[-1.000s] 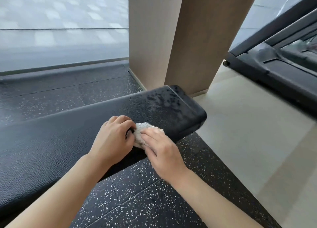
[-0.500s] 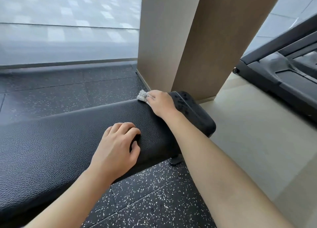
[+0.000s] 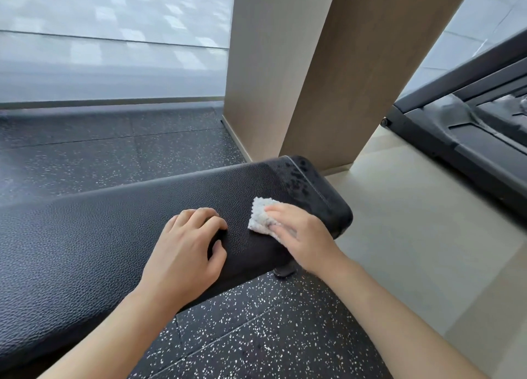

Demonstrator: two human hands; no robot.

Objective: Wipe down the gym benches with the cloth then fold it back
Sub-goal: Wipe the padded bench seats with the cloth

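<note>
Speckled black rubber floor [image 3: 256, 336] lies below; our right hand [image 3: 302, 236] presses flat the small white nubby cloth [image 3: 261, 217], soft and light, on the black textured bench pad [image 3: 114, 236], while our left hand [image 3: 188, 253] rests loosely curled, holding nothing.

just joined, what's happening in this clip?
A person is wiping a black gym bench. The right hand presses a small white cloth flat on the pad near its end, fingers straight. The left hand rests on the pad beside it, fingers curled, bracing. Wet spots show on the bench end past the cloth. The cloth is not yet folded away.
</note>
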